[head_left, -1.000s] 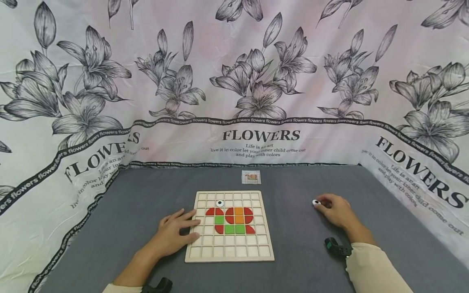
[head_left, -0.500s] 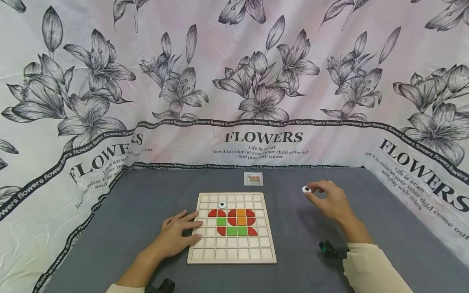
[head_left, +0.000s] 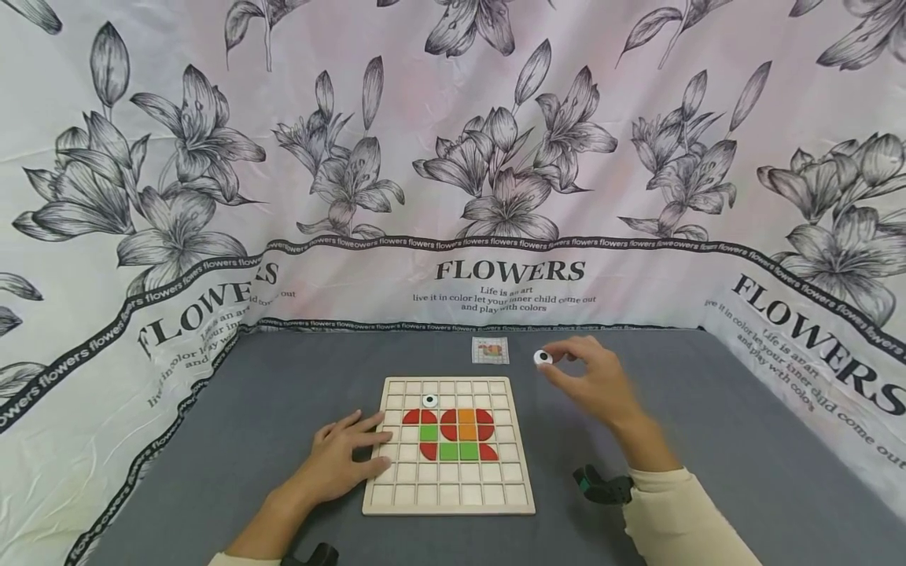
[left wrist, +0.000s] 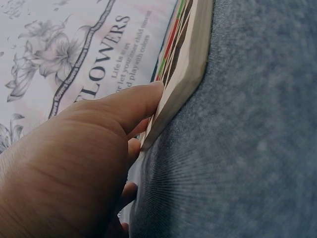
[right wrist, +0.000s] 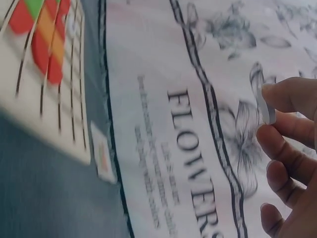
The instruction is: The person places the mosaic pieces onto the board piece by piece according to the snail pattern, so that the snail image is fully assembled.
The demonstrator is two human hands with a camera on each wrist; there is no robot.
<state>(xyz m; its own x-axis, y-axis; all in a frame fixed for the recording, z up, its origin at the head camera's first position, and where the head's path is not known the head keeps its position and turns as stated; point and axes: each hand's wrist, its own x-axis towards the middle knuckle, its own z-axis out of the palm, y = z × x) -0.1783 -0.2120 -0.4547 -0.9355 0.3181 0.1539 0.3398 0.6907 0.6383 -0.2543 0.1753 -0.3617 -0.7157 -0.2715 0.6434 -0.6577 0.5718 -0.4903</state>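
Observation:
A wooden grid board lies flat on the table with red, green and orange tiles in its cells. One white eye piece with a black dot sits in an upper cell, left of centre. My left hand rests at the board's left edge, fingers spread, fingertips on the rim; the left wrist view shows the thumb against that edge. My right hand pinches a second white eye piece between thumb and fingers, raised above the table to the right of the board. That piece appears edge-on in the right wrist view.
A small pattern card lies behind the board, close to the cloth backdrop printed with flowers. Grey cloth covers the table. Both wrists wear dark bands.
My right hand has carried the eye piece up and leftward, from the right side of the table towards the board and card. The left hand stays at the board's edge.

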